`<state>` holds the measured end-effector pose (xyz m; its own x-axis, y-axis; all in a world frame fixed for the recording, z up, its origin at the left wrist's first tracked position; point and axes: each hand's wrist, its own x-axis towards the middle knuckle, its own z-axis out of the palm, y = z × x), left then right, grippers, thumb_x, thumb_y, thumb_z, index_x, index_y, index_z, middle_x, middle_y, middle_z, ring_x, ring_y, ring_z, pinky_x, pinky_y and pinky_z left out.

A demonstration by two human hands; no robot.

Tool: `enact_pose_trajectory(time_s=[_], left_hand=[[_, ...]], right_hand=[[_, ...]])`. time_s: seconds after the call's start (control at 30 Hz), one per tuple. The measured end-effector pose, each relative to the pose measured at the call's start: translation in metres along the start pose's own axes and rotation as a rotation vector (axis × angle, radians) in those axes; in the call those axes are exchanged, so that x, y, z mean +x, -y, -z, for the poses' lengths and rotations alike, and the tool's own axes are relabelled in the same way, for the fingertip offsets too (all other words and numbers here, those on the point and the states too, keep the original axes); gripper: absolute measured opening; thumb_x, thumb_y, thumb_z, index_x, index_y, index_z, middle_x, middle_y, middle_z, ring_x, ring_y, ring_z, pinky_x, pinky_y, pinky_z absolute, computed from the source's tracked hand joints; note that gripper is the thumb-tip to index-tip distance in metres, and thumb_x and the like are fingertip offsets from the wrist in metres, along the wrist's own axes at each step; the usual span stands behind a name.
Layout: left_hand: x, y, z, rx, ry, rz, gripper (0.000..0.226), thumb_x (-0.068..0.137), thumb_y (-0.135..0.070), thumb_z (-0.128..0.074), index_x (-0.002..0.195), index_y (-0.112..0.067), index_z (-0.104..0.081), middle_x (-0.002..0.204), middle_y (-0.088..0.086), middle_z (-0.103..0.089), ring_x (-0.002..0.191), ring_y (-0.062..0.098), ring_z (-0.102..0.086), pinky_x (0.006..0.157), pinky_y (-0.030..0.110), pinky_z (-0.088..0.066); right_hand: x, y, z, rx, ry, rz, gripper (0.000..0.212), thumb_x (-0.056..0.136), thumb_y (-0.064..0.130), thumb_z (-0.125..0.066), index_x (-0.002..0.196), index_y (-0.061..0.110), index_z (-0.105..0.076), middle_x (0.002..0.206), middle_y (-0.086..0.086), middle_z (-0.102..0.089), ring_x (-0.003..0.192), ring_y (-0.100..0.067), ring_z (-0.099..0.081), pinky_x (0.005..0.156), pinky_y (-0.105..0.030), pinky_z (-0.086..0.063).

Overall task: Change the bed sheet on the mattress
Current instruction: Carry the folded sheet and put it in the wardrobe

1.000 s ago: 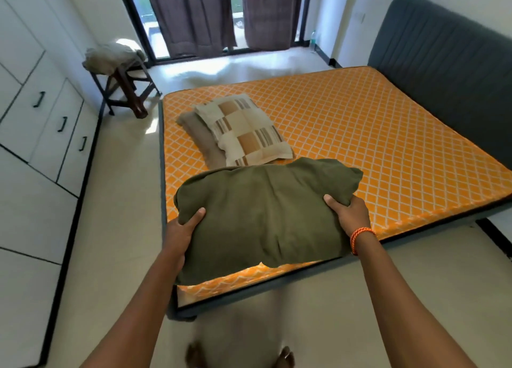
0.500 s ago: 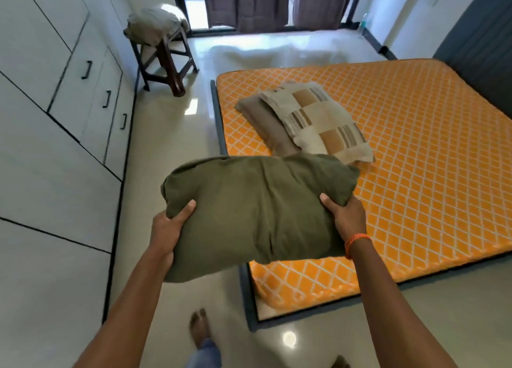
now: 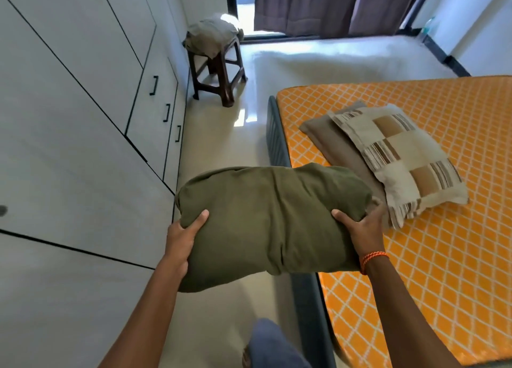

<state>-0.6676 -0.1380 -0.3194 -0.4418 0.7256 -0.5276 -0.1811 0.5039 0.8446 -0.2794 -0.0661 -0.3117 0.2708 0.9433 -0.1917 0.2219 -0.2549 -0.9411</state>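
Note:
I hold an olive-green pillow [image 3: 266, 223] in the air over the floor beside the bed. My left hand [image 3: 182, 237] grips its left end with the thumb on top. My right hand [image 3: 363, 229], with an orange band at the wrist, grips its right end. The bare orange mattress [image 3: 443, 257] with a white diamond pattern lies to the right, with no sheet on it. A beige checked pillow [image 3: 399, 160] rests on a plain brown pillow [image 3: 329, 138] near the mattress's left edge.
White wardrobe doors and drawers [image 3: 83, 146] line the left wall. A dark wooden stool [image 3: 219, 71] carrying folded beige cloth [image 3: 210, 34] stands at the end of the aisle. Brown curtains [image 3: 332, 5] hang at the back. The dark bed frame [image 3: 277, 146] borders the narrow aisle.
I have turned left and stepped along the bed's side. The green pillow has moved off the mattress and now hangs over the aisle floor, both hands still gripping it.

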Motion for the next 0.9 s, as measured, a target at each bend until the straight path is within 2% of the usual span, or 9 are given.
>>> enact_pose_trajectory(time_s=[0.07, 0.13, 0.17, 0.23, 0.33, 0.5, 0.67, 0.8, 0.9], left_hand=[[0.024, -0.015, 0.012, 0.001, -0.021, 0.009, 0.056, 0.077, -0.054, -0.088, 0.116, -0.017, -0.075, 0.107, 0.002, -0.08, 0.103, 0.028, -0.074, 0.095, 0.05, -0.06], [0.048, -0.032, 0.02, 0.001, -0.039, 0.013, 0.05, 0.078, -0.052, -0.088, 0.112, -0.018, -0.075, 0.106, 0.003, -0.08, 0.102, 0.029, -0.074, 0.095, 0.05, -0.06], [0.065, -0.043, 0.023, -0.006, -0.051, 0.011, 0.046, 0.079, -0.051, -0.087, 0.11, -0.019, -0.075, 0.106, 0.003, -0.079, 0.101, 0.029, -0.074, 0.094, 0.05, -0.06], [0.099, -0.066, 0.028, -0.019, -0.064, 0.011, 0.042, 0.081, -0.049, -0.086, 0.109, -0.02, -0.074, 0.108, 0.004, -0.078, 0.102, 0.029, -0.073, 0.093, 0.048, -0.059], [0.156, -0.105, 0.029, -0.033, -0.077, -0.01, 0.048, 0.082, -0.049, -0.085, 0.117, -0.017, -0.074, 0.11, 0.003, -0.079, 0.104, 0.029, -0.073, 0.091, 0.046, -0.06], [0.245, -0.185, 0.025, -0.061, -0.128, -0.031, 0.048, 0.082, -0.048, -0.085, 0.115, -0.016, -0.074, 0.108, 0.002, -0.08, 0.104, 0.029, -0.074, 0.091, 0.046, -0.06], [0.314, -0.253, 0.033, -0.108, -0.199, -0.046, 0.058, 0.079, -0.051, -0.087, 0.12, -0.013, -0.074, 0.111, 0.004, -0.078, 0.105, 0.03, -0.072, 0.098, 0.053, -0.057], [0.384, -0.308, 0.042, -0.177, -0.271, -0.06, 0.059, 0.079, -0.053, -0.087, 0.12, -0.013, -0.073, 0.113, 0.006, -0.077, 0.105, 0.033, -0.071, 0.1, 0.056, -0.056], [0.444, -0.349, 0.047, -0.235, -0.271, -0.075, 0.055, 0.082, -0.052, -0.084, 0.119, -0.014, -0.073, 0.115, 0.006, -0.076, 0.107, 0.034, -0.069, 0.102, 0.056, -0.054]], right_hand=[[0.024, 0.019, -0.031, 0.009, 0.061, -0.019, 0.086, 0.075, 0.011, -0.092, 0.143, 0.023, -0.041, 0.135, 0.005, -0.058, 0.115, -0.011, -0.062, 0.094, -0.028, -0.049], [0.047, 0.039, -0.063, -0.026, 0.117, -0.051, 0.055, 0.074, 0.007, -0.089, 0.119, 0.023, -0.063, 0.12, 0.0, -0.071, 0.104, -0.016, -0.069, 0.084, -0.031, -0.054], [0.064, 0.048, -0.082, -0.038, 0.123, -0.044, 0.045, 0.074, 0.006, -0.088, 0.108, 0.024, -0.066, 0.113, -0.003, -0.073, 0.098, -0.016, -0.07, 0.076, -0.029, -0.054], [0.098, 0.065, -0.119, -0.033, 0.122, -0.058, 0.053, 0.072, 0.006, -0.089, 0.115, 0.018, -0.062, 0.114, -0.004, -0.07, 0.1, -0.019, -0.068, 0.075, -0.029, -0.051], [0.153, 0.094, -0.171, -0.006, 0.164, -0.055, 0.086, 0.073, 0.007, -0.09, 0.143, 0.016, -0.04, 0.125, 0.001, -0.056, 0.109, -0.019, -0.059, 0.089, -0.033, -0.047], [0.259, 0.157, -0.256, -0.097, 0.277, 0.023, 0.052, 0.077, 0.013, -0.086, 0.122, 0.023, -0.061, 0.116, 0.0, -0.069, 0.108, -0.026, -0.066, 0.086, -0.037, -0.053], [0.336, 0.228, -0.332, -0.116, 0.317, 0.109, 0.076, 0.074, 0.019, -0.088, 0.14, 0.025, -0.052, 0.13, 0.003, -0.062, 0.113, -0.02, -0.06, 0.099, -0.041, -0.05], [0.419, 0.287, -0.406, -0.133, 0.363, 0.154, 0.065, 0.058, 0.038, -0.087, 0.119, 0.028, -0.07, 0.112, 0.005, -0.075, 0.102, -0.022, -0.07, 0.094, -0.051, -0.058], [0.471, 0.329, -0.471, -0.142, 0.384, 0.179, 0.056, 0.061, 0.041, -0.091, 0.111, 0.022, -0.076, 0.102, 0.002, -0.078, 0.093, -0.022, -0.074, 0.089, -0.051, -0.061]])
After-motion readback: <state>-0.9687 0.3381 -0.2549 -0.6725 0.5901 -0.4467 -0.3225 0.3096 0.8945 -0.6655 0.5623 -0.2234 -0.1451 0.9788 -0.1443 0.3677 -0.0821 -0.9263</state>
